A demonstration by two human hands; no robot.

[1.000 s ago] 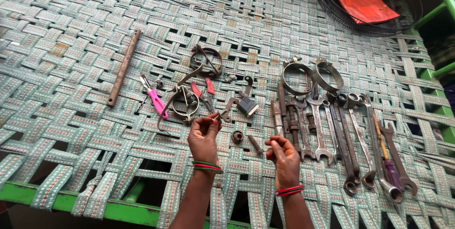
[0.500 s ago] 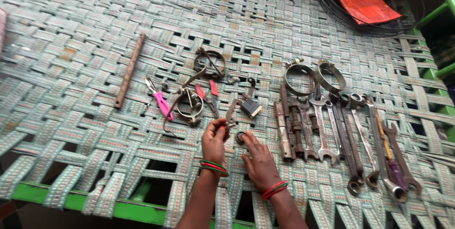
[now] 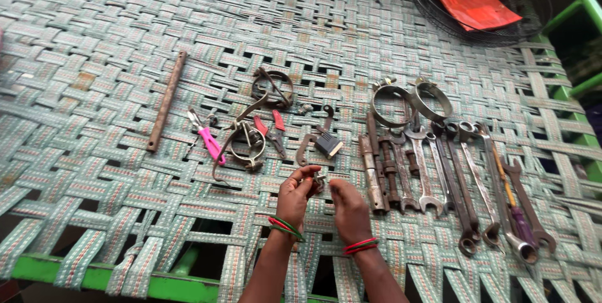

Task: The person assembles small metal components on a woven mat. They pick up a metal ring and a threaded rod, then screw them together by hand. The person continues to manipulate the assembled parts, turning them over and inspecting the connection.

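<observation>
While your 2 hands are meeting over the woven cot (image 3: 94, 171), you are pinching a small metal part (image 3: 320, 182).
Left hand (image 3: 296, 195) is gripping it by fingertips; right hand (image 3: 349, 209) is touching it, grip unclear; rusty spanners (image 3: 439, 177) are lying just right.

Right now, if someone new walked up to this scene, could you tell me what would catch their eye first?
Probably the left hand and right hand, close together at the near edge of the woven webbing surface, pinching a small metal part between them. Next, the row of rusty wrenches laid side by side to the right, with two metal ring clamps above them. A pink-handled tool stands out on the left.
</observation>
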